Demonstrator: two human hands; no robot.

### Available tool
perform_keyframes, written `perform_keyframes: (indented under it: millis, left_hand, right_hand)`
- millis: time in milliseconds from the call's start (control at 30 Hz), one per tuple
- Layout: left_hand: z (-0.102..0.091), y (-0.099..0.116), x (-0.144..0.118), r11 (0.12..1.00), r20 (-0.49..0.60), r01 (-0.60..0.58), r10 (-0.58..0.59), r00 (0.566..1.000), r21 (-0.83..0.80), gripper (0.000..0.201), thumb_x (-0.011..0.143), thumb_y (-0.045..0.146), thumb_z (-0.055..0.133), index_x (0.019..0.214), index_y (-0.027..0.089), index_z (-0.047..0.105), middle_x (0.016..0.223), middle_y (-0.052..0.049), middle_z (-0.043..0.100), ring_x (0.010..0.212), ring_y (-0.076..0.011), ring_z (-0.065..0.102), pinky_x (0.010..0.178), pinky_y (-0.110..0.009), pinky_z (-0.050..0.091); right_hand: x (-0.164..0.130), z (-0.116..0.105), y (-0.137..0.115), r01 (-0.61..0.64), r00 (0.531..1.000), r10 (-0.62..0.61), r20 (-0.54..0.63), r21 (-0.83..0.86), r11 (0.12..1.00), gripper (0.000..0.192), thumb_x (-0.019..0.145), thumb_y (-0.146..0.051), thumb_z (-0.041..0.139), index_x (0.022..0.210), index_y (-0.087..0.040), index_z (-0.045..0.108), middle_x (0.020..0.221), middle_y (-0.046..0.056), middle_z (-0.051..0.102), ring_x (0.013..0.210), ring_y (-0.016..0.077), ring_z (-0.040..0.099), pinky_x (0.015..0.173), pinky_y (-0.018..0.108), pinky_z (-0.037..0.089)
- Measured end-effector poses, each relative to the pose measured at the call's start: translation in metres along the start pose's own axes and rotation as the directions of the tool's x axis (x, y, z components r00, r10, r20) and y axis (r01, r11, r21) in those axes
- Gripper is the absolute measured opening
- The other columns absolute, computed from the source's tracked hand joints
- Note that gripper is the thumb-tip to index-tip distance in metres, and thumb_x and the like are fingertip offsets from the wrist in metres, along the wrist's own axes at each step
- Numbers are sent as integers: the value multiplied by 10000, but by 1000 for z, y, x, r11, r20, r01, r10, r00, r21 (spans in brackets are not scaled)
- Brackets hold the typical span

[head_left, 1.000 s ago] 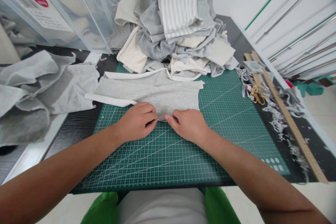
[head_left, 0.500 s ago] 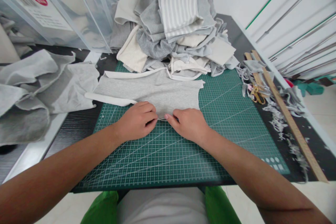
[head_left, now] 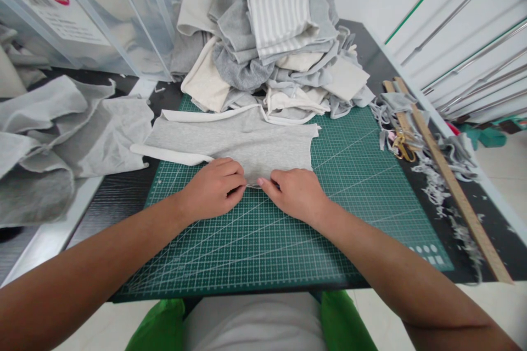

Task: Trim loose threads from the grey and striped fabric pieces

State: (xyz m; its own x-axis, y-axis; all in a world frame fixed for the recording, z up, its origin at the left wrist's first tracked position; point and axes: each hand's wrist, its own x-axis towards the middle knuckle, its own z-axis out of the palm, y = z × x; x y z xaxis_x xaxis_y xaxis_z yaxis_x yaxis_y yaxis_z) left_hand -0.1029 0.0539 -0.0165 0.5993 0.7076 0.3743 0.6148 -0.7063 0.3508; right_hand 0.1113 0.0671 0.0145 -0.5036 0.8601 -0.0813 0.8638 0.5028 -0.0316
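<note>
A light grey piece of knit fabric (head_left: 247, 140) lies spread across the green cutting mat (head_left: 263, 252), its far and left near edges curling over to a paler side. My left hand (head_left: 218, 187) pinches the near edge of this fabric, fingers bent. Close beside it, a small gap away, my right hand (head_left: 294, 192) grips the same edge with thumb and curled fingers. A short stretch of the edge shows between the two thumbs. The fingertips under the cloth are hidden.
Behind the mat rises a heap of grey, cream and striped fabric (head_left: 280, 16). More grey cloth (head_left: 74, 131) lies at left, near a clear plastic bin (head_left: 123, 16). At right are gold-handled scissors (head_left: 403, 148), fabric scraps (head_left: 430, 184) and a wooden ruler (head_left: 457, 186).
Both hands keep their hold on the near edge and have hardly moved. The whole view has shifted very slightly.
</note>
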Motion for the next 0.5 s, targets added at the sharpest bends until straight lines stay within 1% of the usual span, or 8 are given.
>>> perform_keyframes:
  millis: [333, 500]
  left_hand:
    - [0, 1, 0, 1000, 0, 2, -2, 1000, -2, 155, 858, 165, 532, 795, 173, 673, 824, -37, 603, 785, -163, 543, 736, -332, 452]
    - [1, 0, 0, 1000, 2, 0, 0, 1000, -2, 149, 863, 159, 533, 800, 167, 668, 834, -36, 600, 789, -160, 533, 743, -330, 443]
  right_hand:
    - [0, -2, -1, -6, 1000, 6, 30, 6, 1000, 598, 967, -560, 235, 812, -217, 699, 683, 49, 692, 633, 184, 623, 535, 279, 293]
    - [0, 0, 0, 2, 1000, -2, 14, 3, 1000, 600, 967, -561, 233, 805, -220, 700, 677, 48, 690, 625, 183, 621, 530, 282, 280]
